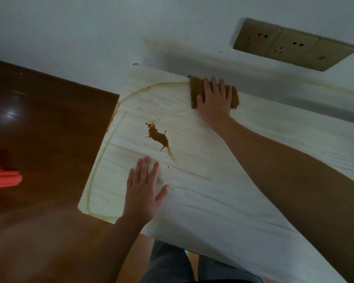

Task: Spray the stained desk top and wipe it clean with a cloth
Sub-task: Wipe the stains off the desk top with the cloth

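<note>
White wall [90, 37] fills the top of my view, and below it the pale, wood-grained desk top [223, 180] runs from the middle of the frame down to the right, with its far edge against the wall. Dark brown floor [39, 119] shows past the desk's left end, and something red [0, 172] sits at the left border; I can't tell what it is. A tan socket panel [292, 44] is set in the wall at the upper right. From my feed, the right hand [215, 101] reaches across to the far edge of the desk and lies flat, fingers straight and slightly spread, pressing down on the brown cloth [196, 86]. The cloth sits directly under the palm and fingers, with its left and right ends sticking out on either side, right by the wall. The left hand [142, 188] rests palm-down on the near part of the desk, fingers straight and apart, holding nothing. Between the two hands lies a brown stain [158, 136], a splattered blotch with a thin tail pointing toward the left hand; it's just beyond those fingertips and well apart from the cloth. A thin brown streak [131, 94] curves from the cloth's left end round along the desk's left edge.
</note>
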